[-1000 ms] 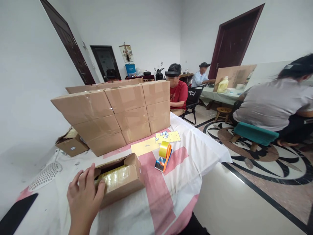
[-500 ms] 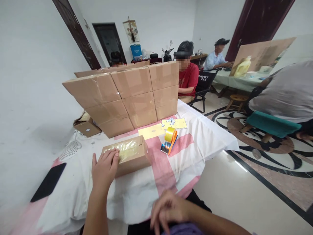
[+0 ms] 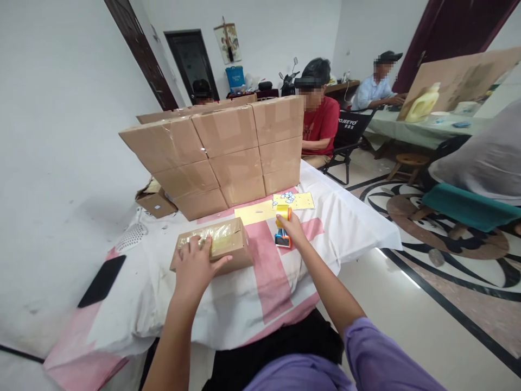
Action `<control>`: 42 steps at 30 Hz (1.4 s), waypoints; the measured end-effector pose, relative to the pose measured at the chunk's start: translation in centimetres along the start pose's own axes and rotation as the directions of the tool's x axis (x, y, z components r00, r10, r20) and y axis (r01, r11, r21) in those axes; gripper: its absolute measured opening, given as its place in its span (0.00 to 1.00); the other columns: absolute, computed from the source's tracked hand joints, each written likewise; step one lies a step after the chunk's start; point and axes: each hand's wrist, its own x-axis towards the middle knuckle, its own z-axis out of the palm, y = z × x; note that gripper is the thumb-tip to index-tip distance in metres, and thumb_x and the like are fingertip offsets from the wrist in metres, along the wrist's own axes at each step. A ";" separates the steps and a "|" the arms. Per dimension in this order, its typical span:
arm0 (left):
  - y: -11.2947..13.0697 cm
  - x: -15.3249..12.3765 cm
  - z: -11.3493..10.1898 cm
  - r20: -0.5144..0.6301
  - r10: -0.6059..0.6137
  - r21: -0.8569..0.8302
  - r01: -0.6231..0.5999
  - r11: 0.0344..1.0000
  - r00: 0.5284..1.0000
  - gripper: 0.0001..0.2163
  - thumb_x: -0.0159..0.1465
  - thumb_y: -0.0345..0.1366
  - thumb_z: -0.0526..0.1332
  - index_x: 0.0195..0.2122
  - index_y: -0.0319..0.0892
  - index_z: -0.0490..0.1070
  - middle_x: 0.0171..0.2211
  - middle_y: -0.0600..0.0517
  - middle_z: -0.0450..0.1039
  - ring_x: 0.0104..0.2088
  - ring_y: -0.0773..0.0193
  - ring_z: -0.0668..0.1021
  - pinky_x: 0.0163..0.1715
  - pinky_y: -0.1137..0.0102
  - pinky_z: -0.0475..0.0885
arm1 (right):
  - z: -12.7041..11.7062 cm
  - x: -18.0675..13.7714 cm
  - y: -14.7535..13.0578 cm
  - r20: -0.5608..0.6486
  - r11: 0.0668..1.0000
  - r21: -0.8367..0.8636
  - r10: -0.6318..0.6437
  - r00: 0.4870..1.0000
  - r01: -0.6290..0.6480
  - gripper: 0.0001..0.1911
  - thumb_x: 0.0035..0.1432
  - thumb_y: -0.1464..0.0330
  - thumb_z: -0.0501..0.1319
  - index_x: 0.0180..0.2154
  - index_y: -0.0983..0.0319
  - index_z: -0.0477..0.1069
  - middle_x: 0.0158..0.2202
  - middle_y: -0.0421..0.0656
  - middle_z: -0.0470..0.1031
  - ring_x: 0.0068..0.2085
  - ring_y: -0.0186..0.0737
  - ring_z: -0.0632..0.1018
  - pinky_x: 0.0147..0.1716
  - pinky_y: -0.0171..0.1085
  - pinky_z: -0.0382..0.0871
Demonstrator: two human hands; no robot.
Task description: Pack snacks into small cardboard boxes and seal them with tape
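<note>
A closed cardboard box (image 3: 232, 259) with shiny tape over its top sits near the front of the table. My left hand (image 3: 195, 258) lies on its top with fingers spread and the thumb over the front side. To the right of the box, my right hand (image 3: 293, 225) is closed around an orange and blue tape dispenser (image 3: 283, 239) carrying a yellow roll of tape. The dispenser is upright, at or close to the tablecloth. Some of my right fingers are hidden behind it. Just beyond it lie yellow printed sheets (image 3: 254, 213).
A wall of stacked cardboard boxes (image 3: 236, 152) stands across the back of the table. A small open carton (image 3: 157, 203) is at its left end. A black phone-like slab (image 3: 101, 281) lies at the left edge. A person in a red shirt (image 3: 325, 122) sits beyond the boxes.
My right hand has moved from my lap up to the tape dispenser and closed on it. The dispenser has turned slightly. My left hand has shifted right on the box, fingers wider. The view has swung left.
</note>
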 end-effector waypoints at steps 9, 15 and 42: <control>0.0 0.2 0.0 -0.001 -0.004 -0.132 0.003 0.991 1.000 0.31 0.66 0.54 0.58 0.62 0.35 0.70 0.58 0.34 0.74 0.53 0.39 0.76 0.60 0.46 0.59 | 1.3 -0.7 0.6 0.089 0.995 0.102 -0.022 0.996 0.013 0.23 0.56 0.49 0.67 0.42 0.60 0.73 0.39 0.46 0.81 0.41 0.46 0.83 0.42 0.44 0.77; 1.0 -0.5 -1.4 -0.043 -0.084 -0.494 0.052 0.868 0.996 0.21 0.71 0.49 0.53 0.58 0.46 0.72 0.64 0.42 0.69 0.66 0.48 0.68 0.68 0.45 0.50 | 1.5 -0.8 0.8 0.102 0.984 0.178 -0.028 0.994 0.010 0.23 0.57 0.50 0.66 0.46 0.59 0.70 0.39 0.44 0.80 0.37 0.40 0.81 0.39 0.39 0.76; 16.4 3.6 11.1 0.113 -0.021 -0.972 0.114 0.203 0.993 0.07 0.63 0.37 0.66 0.36 0.42 0.82 0.36 0.49 0.72 0.37 0.62 0.75 0.44 0.65 0.72 | 1.3 -2.3 -0.8 0.251 0.957 0.277 0.015 0.968 -0.086 0.16 0.56 0.60 0.64 0.46 0.57 0.70 0.35 0.41 0.80 0.39 0.46 0.82 0.40 0.42 0.78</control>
